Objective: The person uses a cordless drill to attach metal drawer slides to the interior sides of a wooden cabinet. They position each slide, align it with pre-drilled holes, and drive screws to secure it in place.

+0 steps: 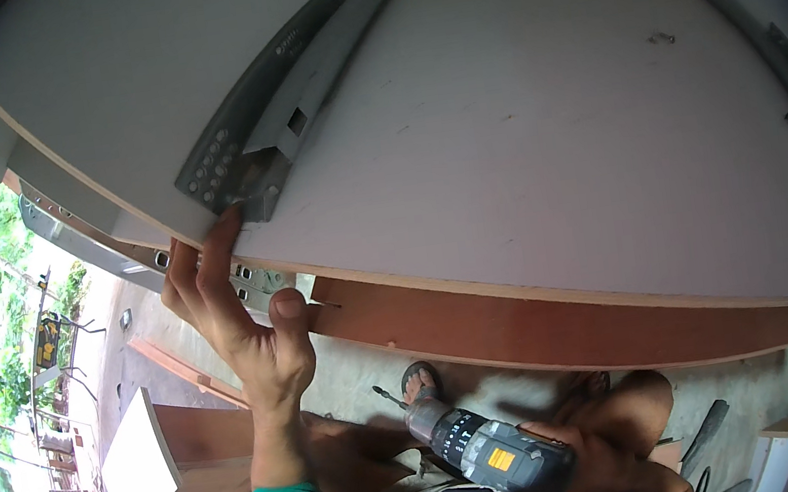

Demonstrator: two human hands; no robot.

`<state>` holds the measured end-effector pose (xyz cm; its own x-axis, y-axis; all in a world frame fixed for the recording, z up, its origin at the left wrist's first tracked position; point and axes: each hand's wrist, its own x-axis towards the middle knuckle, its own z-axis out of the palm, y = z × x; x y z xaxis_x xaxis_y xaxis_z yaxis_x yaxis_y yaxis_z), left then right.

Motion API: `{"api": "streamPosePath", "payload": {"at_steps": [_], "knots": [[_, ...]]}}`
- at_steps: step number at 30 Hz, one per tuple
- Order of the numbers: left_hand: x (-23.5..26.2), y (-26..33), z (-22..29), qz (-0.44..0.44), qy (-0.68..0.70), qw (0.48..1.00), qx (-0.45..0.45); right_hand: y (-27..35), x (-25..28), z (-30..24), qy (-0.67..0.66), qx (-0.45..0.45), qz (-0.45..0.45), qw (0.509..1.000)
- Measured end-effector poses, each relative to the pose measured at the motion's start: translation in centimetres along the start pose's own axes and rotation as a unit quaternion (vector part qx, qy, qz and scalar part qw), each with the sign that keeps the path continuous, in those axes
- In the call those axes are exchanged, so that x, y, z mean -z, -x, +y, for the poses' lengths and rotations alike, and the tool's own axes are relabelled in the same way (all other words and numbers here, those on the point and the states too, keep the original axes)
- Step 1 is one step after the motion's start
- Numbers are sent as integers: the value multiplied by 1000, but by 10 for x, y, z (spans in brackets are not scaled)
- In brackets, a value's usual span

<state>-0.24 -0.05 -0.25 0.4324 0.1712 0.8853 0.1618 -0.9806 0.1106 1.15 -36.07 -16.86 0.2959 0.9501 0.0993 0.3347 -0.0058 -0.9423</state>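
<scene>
Up against the front edge of the white panel point(518, 130), my left hand point(243, 311) was raised with its fingers curled over the edge and the thumb pressed to the reddish-brown edge strip point(563, 323) below. The index fingertip touched the near end of the grey metal drawer slide point(294, 90) that ran diagonally across the panel's face. That hand gripped only the panel's edge, half closed around it. A second slide point(772, 57) lay along the panel's far right side, well apart from the first. Low in the view, my right hand point(607, 462) was wrapped tightly around the grip of a grey and black cordless drill point(490, 447), its bit point(389, 398) pointing up and to the left, clear of the panel. A sandalled foot point(418, 378) showed on the concrete floor just behind the bit. A small white board point(138, 459) stood at lower left.
</scene>
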Motion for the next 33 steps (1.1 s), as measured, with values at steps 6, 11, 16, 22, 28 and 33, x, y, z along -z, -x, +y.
{"api": "streamPosePath", "payload": {"at_steps": [6,11,16,22,28,33], "knots": [[4,-1,2,-3,-7,1000,2,-4,4,-1,58,47,-13,997],[1,-2,4,-3,-3,1000,3,10,-10,16,83,40,49,995],[-2,1,2,-5,-6,1000,3,-10,11,-22,-37,-12,54,998],[-4,4,-1,1,16,1000,10,-4,0,-18,-142,-80,40,986],[-5,8,-2,5,34,999,16,-1,6,-15,-179,-83,7,980],[1,4,-1,-12,-2,1000,2,-7,9,-22,-61,-34,17,997]]}}
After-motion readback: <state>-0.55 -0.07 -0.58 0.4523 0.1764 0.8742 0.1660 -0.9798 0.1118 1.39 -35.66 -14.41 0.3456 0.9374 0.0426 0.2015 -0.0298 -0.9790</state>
